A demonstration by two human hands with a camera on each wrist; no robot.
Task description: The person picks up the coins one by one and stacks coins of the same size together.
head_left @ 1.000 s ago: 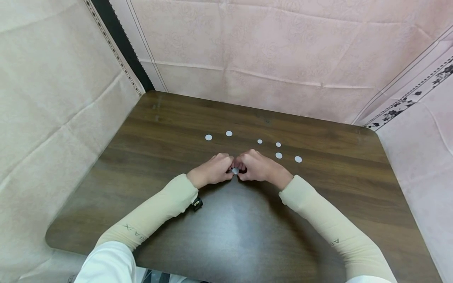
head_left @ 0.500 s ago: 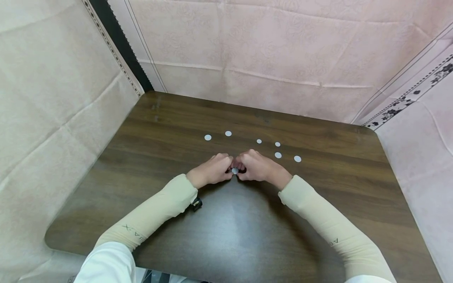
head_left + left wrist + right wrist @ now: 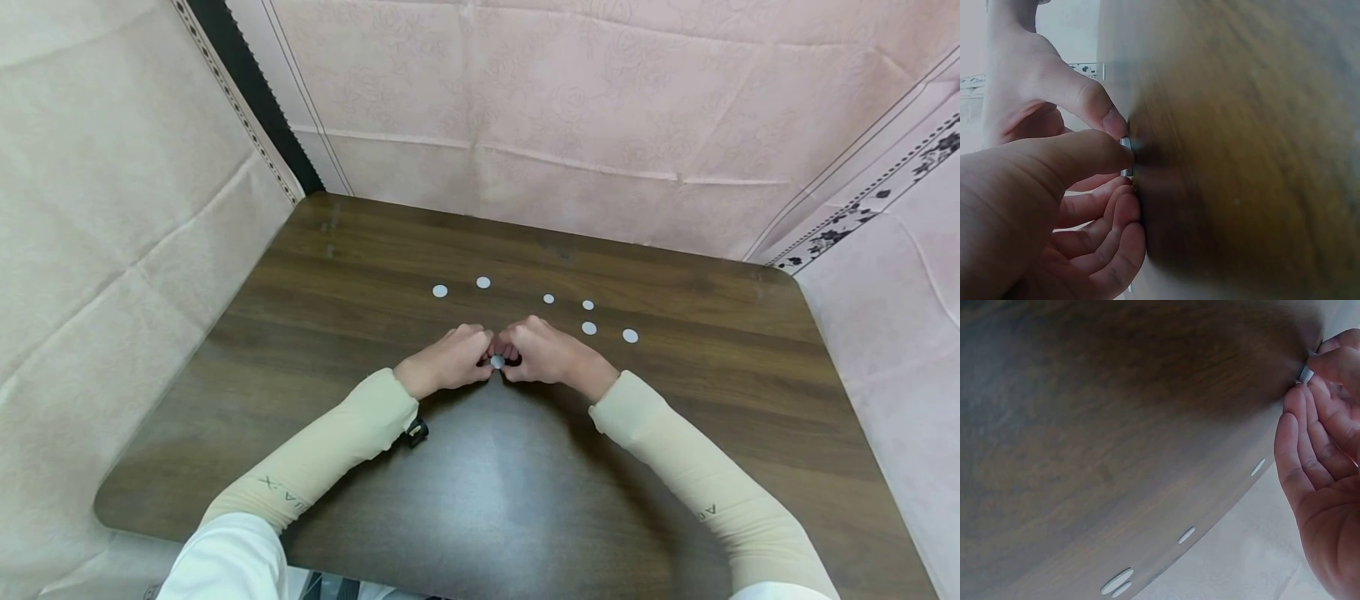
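Left hand and right hand pinch one white disc from opposite sides, the opposed grips probably steadying it

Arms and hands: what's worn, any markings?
Left hand and right hand: bare, no gloves. Cream sleeves on both forearms, dark lettering toward each elbow; white sleeves above them. Small black device by the left cuff.
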